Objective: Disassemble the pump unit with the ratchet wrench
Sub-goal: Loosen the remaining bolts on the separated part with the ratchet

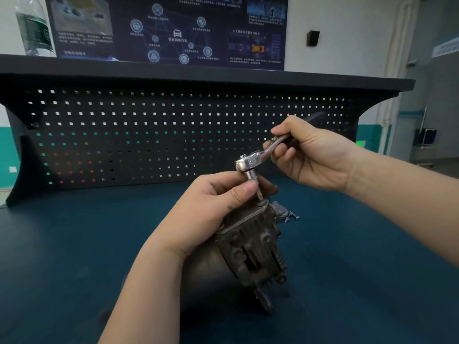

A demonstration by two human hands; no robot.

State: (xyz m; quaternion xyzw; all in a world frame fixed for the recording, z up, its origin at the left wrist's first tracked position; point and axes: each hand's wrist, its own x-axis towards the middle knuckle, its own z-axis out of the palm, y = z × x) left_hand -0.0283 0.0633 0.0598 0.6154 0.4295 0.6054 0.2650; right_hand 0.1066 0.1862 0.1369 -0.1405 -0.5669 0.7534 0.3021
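R hand point(315, 155) grips ratchet point(250, 163) handle, fingers curled round it, L hand point(211, 209) pinches socket point(253, 175) w/ thumb + fingers, socket sitting on a bolt atop pump point(250, 247), which stands mid-bench point(74, 244) w/ loose screws point(291, 216) just behind it.

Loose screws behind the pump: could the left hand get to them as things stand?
Probably not right away. The left hand is pinching the socket of the ratchet, and the pump stands between it and the screws. If it let go, the bench around them looks open.
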